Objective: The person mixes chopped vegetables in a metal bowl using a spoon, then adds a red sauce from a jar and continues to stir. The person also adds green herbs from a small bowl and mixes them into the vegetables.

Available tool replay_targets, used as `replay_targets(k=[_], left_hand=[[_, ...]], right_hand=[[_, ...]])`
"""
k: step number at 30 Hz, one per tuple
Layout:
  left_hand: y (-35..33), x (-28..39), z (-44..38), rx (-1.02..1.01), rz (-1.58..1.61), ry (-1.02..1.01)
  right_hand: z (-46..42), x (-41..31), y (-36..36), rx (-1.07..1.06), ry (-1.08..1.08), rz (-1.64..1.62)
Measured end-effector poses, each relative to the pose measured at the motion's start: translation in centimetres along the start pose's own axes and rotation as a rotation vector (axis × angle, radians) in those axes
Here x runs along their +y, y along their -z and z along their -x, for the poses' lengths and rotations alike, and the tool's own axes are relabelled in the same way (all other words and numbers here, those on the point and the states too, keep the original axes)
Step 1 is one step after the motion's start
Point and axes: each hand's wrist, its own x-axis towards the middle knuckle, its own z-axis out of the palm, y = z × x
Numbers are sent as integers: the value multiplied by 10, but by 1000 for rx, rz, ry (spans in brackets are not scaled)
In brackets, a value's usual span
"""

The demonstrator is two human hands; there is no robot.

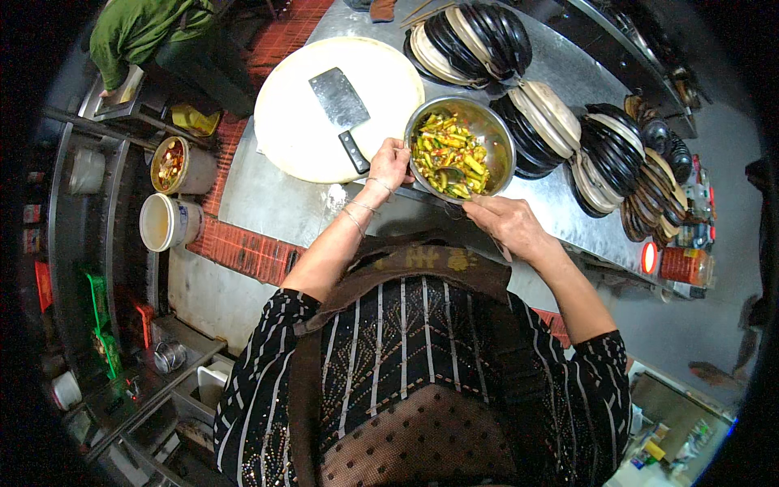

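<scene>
A round metal bowl holds cut green vegetable pieces with red bits, and a spoon's dark round head rests among them. My left hand grips the bowl's left rim. At the lower rim, my right hand has its fingers on the edge. Left of the bowl lies a thick round white cutting board, which carries a cleaver with a black handle.
Black and cream oval plates or dishes stand stacked along the metal counter. Tubs, one with red-specked contents and a white one, stand at the left. A person in green bends over at the upper left. A jar is far right.
</scene>
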Motion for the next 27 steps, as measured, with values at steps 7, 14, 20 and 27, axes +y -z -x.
replay_targets(k=[7, 14, 20, 27], left_hand=[[-2, -8, -10, -67, 50, 11], [0, 7, -4, -32, -9, 64], [-8, 3, -11, -30, -25, 82], [-9, -5, -8, 30, 23, 42]], right_hand=[[-17, 45, -51, -94, 9, 100], [-33, 95, -26, 103, -179, 267], [-32, 75, -61, -37, -3, 140], [1, 14, 24, -50, -42, 39]])
